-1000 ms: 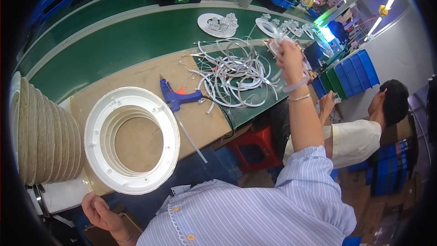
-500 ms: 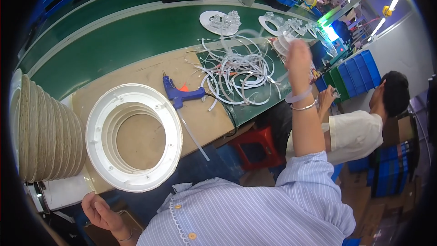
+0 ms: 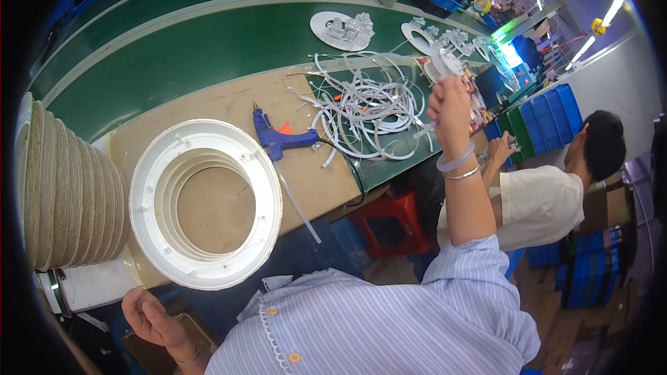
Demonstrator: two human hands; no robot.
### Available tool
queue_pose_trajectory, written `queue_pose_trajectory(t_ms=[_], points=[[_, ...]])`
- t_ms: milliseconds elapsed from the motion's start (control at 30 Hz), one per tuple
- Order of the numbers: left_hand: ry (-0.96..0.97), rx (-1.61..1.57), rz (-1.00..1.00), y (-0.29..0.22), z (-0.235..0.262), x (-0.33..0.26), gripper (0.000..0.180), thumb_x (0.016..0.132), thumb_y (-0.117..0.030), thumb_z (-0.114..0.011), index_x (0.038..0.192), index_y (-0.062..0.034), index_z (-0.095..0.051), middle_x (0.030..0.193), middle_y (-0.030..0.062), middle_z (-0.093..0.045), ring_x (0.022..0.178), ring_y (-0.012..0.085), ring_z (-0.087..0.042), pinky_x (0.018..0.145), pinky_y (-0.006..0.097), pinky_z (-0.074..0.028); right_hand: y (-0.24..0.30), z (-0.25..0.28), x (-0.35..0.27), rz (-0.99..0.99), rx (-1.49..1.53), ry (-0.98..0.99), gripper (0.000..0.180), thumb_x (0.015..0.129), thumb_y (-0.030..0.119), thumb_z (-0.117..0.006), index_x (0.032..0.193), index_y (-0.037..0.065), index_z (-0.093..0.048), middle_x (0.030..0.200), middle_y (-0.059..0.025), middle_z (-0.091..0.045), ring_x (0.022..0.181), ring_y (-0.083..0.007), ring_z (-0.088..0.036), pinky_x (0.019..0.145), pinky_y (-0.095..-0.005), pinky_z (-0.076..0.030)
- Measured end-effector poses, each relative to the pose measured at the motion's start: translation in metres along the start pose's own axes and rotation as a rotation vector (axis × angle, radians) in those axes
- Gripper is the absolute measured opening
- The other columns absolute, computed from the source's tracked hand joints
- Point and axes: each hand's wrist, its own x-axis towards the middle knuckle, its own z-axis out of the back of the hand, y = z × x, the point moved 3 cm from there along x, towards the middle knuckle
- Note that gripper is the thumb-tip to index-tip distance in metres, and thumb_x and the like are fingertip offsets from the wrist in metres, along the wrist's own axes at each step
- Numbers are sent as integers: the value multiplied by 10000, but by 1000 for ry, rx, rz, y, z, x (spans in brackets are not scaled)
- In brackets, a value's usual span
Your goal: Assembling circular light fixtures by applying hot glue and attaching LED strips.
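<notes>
My right hand is stretched out over the far right of the bench, its fingers curled. What it holds, if anything, I cannot make out. Just left of it lies a tangled heap of white LED strips or tubes with thin wire ends; beyond it sit white discs. Near the front edge, my left hand hangs with bent fingers and nothing visible in them. Above it a stack of white ring-shaped housings stands on the brown board. A blue hot glue gun rests between housings and strips.
Tall stacked rings with rough edges stand at far left. White plates with clear plastic parts lie on the green bench. A co-worker sits at right beside blue crates. A red stool is below the bench.
My right hand has drawn back slightly toward me from the white discs, its fingers now clearer. My left hand has barely moved. The whole view has shifted a little.
</notes>
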Motion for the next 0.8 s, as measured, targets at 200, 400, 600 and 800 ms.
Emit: queue_pose_trajectory(t_ms=[200,400,600,800], points=[[22,-10,30,-3,-5,0,220,836,-118,-380,987,27,-448,596,-30,-328,539,47,-276,512,177,-215,10,3,5,54,20,20,176,877,228,-390,824,65,-428,590,29,-333,430,-42,-276,345,-167,-207],[30,-17,17,-6,-1,2,220,832,-124,-391,985,20,-453,602,-31,-339,542,46,-287,511,174,-228,36,-11,-4,282,52,36,184,874,234,-397,814,63,-428,618,21,-347,454,-44,-299,357,-169,-241],[187,-39,-107,-26,-25,24,220,806,-130,-451,941,42,-477,589,18,-421,482,61,-352,449,180,-261,74,-41,-10,426,-95,-1,181,866,214,-400,760,72,-439,589,36,-343,417,-23,-266,346,-162,-209],[230,-38,-143,-29,-26,20,209,797,-103,-440,933,50,-481,587,21,-426,474,57,-356,441,175,-260,25,-36,20,148,-371,79,174,857,240,-416,787,86,-458,572,46,-366,412,-28,-306,333,-173,-226]])
